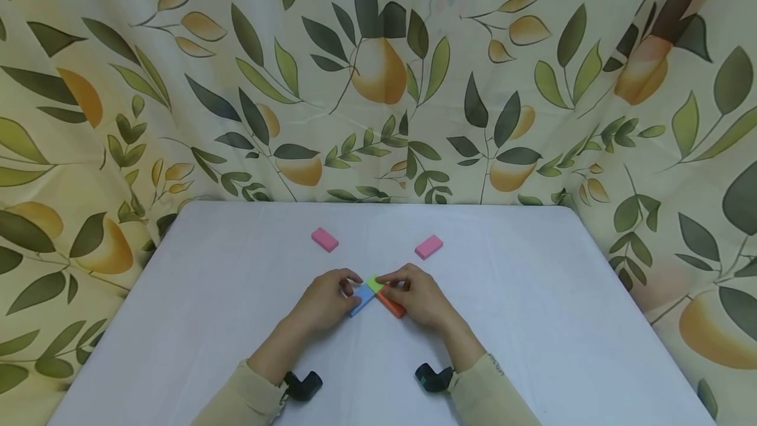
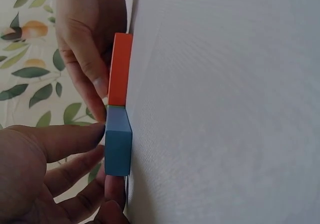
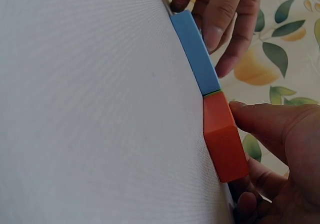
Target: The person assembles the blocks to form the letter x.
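Observation:
A blue block (image 1: pixel 362 302), a green block (image 1: pixel 372 283) and an orange block (image 1: pixel 393 304) lie on the white table, meeting in an angle with green at its far tip. My left hand (image 1: pixel 325 296) holds the blue block, its thumb (image 2: pixel 75 140) against it and curled fingers beyond. My right hand (image 1: pixel 421 296) holds the orange block, thumb on it, with the index fingertip at the green block. In the wrist views the blue and orange ends meet, and only a thin green strip shows between them.
Two pink blocks lie farther back on the table, a left pink block (image 1: pixel 324 239) and a right pink block (image 1: pixel 428 247). Behind the table's far edge hangs a leaf-and-fruit patterned curtain (image 1: pixel 378 130). Black wrist devices (image 1: pixel 304 386) sit at both sleeves.

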